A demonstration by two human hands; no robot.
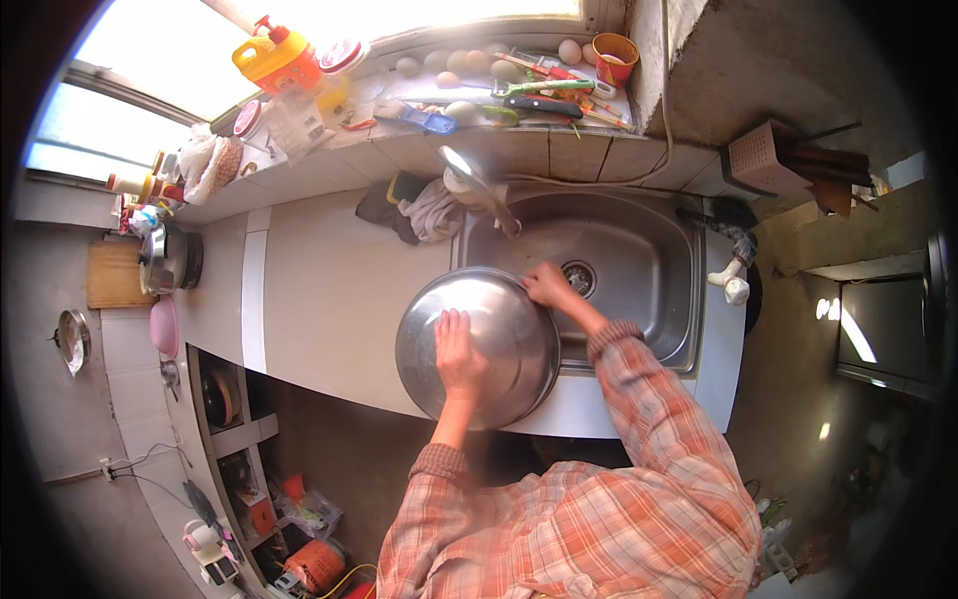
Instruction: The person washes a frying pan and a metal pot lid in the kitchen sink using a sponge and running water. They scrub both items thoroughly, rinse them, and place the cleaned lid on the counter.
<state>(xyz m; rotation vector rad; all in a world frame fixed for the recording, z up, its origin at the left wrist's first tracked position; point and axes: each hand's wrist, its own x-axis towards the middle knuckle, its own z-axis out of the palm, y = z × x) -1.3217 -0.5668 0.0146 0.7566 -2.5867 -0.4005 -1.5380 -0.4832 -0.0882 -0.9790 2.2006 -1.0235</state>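
A round stainless steel basin (516, 359) lies upside down, partly on the counter and partly over the left edge of the steel sink (636, 254). My left hand (458, 359) rests flat on its upturned bottom, fingers nearly together. At the basin's upper right rim is my right hand (550, 284), its fingers curled against the edge; the fingertips are partly hidden. The sink's drain strainer (578, 278) shows just right of that hand. Above the basin stands the faucet (483, 191), with a crumpled light cloth (434, 210) and a dark cloth (389, 202) beside it.
Eggs (447, 80), a black-handled knife (542, 106) and a yellow jug (281, 60) crowd the windowsill. A white valve (730, 281) sticks up right of the sink. Far left are a lidded pot (166, 258), a wooden board (116, 273) and a pink bowl (164, 327).
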